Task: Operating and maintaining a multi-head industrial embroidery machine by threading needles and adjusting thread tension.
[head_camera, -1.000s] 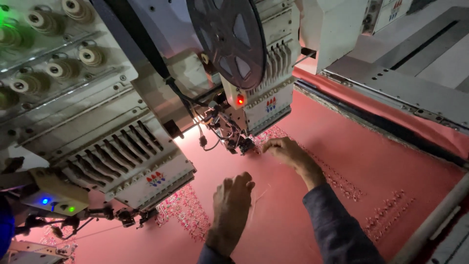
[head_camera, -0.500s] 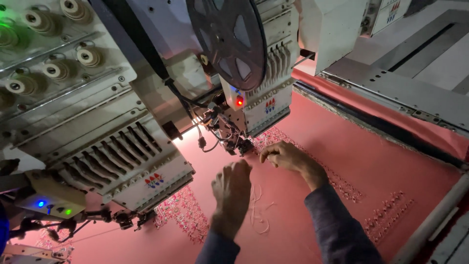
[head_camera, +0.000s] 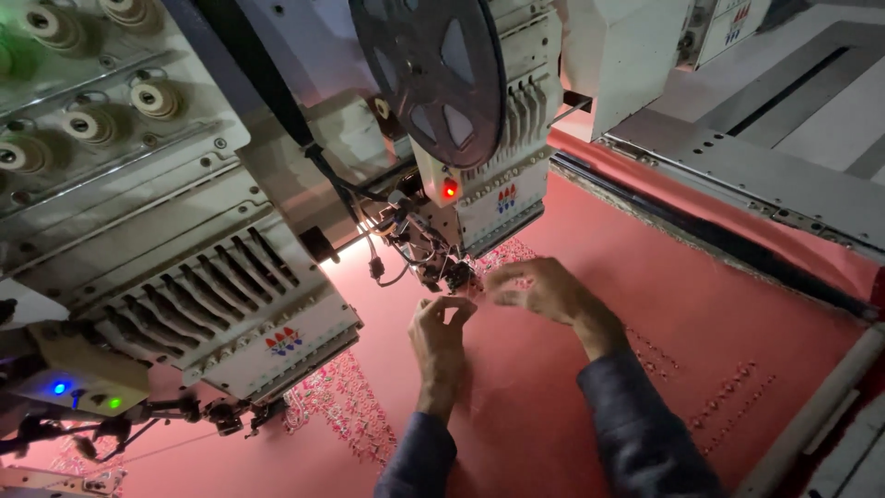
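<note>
Both hands are raised over the pink cloth (head_camera: 572, 406), just below the needle part (head_camera: 442, 267) of the nearer sewing head (head_camera: 489, 194). The left hand (head_camera: 441, 334) has its fingertips pinched together close under the needles; the right hand (head_camera: 544, 290) is curled, thumb and fingers drawn near each other. Whether either hand grips a thread is too fine to make out, so I cannot tell what, if anything, is clamped between the fingers.

There is no box or tray in view. The nearest to holders are the thread spools (head_camera: 88, 124) on the upper left rack and the dark reel (head_camera: 429, 78) on the head; what the reel carries is not visible.

A red light (head_camera: 450, 191) glows on the head. A second head (head_camera: 230, 314) stands to the left, with stitched pattern (head_camera: 341, 415) on the cloth beneath it. The spools at the left edge are cut off, and the sleeves (head_camera: 636, 433) run out of the bottom of the frame.
</note>
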